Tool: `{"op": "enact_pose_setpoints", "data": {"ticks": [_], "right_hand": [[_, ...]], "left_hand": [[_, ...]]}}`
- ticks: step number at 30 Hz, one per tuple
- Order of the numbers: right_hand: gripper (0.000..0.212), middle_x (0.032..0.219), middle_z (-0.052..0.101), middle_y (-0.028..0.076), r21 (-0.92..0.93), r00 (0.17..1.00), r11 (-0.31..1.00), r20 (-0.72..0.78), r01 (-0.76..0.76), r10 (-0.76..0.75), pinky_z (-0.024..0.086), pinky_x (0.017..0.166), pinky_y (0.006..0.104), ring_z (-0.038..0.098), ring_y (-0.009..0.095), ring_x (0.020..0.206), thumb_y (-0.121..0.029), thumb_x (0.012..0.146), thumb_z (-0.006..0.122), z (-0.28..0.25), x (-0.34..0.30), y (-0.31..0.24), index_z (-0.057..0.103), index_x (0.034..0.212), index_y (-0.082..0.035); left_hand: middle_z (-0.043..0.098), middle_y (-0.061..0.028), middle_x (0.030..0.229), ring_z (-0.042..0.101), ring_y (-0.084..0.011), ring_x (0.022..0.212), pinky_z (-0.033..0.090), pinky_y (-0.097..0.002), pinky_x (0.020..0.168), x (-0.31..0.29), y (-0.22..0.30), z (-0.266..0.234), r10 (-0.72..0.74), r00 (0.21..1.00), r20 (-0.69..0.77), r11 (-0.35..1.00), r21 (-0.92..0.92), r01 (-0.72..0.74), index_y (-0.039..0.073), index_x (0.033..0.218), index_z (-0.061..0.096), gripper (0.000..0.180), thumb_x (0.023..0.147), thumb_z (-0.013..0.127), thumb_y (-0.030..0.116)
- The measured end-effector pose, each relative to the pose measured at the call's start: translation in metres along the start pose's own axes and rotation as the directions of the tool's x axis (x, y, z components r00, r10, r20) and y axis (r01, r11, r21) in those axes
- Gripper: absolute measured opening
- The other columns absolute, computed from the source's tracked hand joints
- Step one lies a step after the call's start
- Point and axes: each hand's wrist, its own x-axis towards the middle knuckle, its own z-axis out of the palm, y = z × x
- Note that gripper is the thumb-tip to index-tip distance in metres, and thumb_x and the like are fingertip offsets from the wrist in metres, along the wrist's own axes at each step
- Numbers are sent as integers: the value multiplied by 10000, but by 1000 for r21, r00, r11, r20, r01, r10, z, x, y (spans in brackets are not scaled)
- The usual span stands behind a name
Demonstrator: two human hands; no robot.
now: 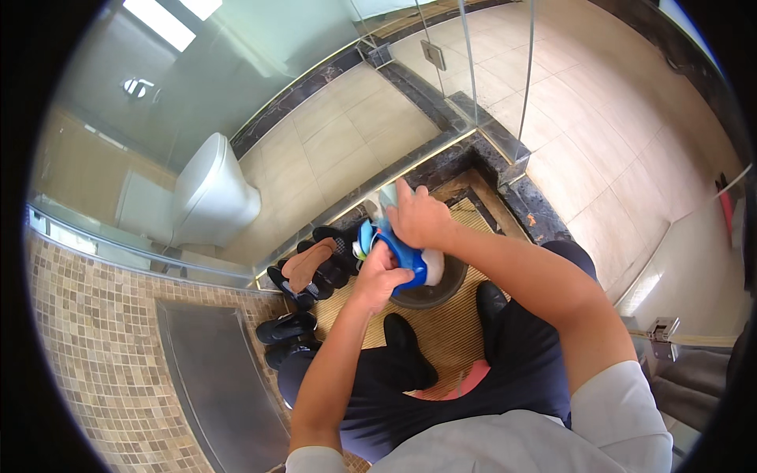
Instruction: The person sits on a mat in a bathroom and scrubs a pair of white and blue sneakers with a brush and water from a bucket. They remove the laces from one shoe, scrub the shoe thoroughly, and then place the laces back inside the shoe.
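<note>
My left hand (380, 277) is closed around a blue shoe-like item (408, 258) with a white part at one end and lighter blue at the other. It is held above a dark round basin (432, 298). My right hand (422, 217) lies over the far side of the item, its fingers bent against a pale blue and whitish piece (382, 202). Whether that piece is separate or part of the item I cannot tell. Left of my hands, brown insoles (307, 266) rest on dark shoes (293, 290).
Black shoes (285, 326) stand along the left edge of the ribbed tan mat (451, 345). A dark stone curb (501, 142) with glass panels runs beyond the basin. Behind the glass is a white toilet (213, 189). A pink object (467, 381) lies between my feet.
</note>
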Motion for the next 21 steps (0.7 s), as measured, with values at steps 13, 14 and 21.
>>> {"op": "enact_pose_setpoints", "data": {"ticks": [13, 14, 21], "right_hand": [[553, 1086, 644, 376, -12, 995, 996, 53, -87, 88, 537, 908, 544, 667, 517, 1004, -420, 983, 455, 4, -6, -10, 493, 1217, 79], [565, 1091, 652, 365, -91, 991, 995, 126, 49, -37, 543, 907, 539, 676, 511, 1006, -436, 976, 465, -10, -3, -5, 500, 1223, 70], [546, 1088, 646, 398, 17, 932, 1000, 362, 3, -9, 498, 950, 568, 659, 513, 1044, -401, 970, 428, -5, -37, -20, 507, 1187, 94]], "left_hand": [[618, -69, 1309, 602, -191, 1208, 478, -334, 1000, 7, -16, -2, 116, 993, -14, 993, -31, -116, 30, 1429, 463, 703, 772, 636, -153], [604, -71, 1329, 589, -203, 1232, 460, -339, 1022, 8, -16, 8, 126, 992, 9, 992, 9, -126, 30, 1461, 431, 767, 744, 605, -179], [635, -87, 1246, 623, -201, 1140, 498, -352, 980, 19, -26, -24, 192, 940, -281, 981, 80, -176, 45, 1325, 478, 573, 813, 643, -152]]}}
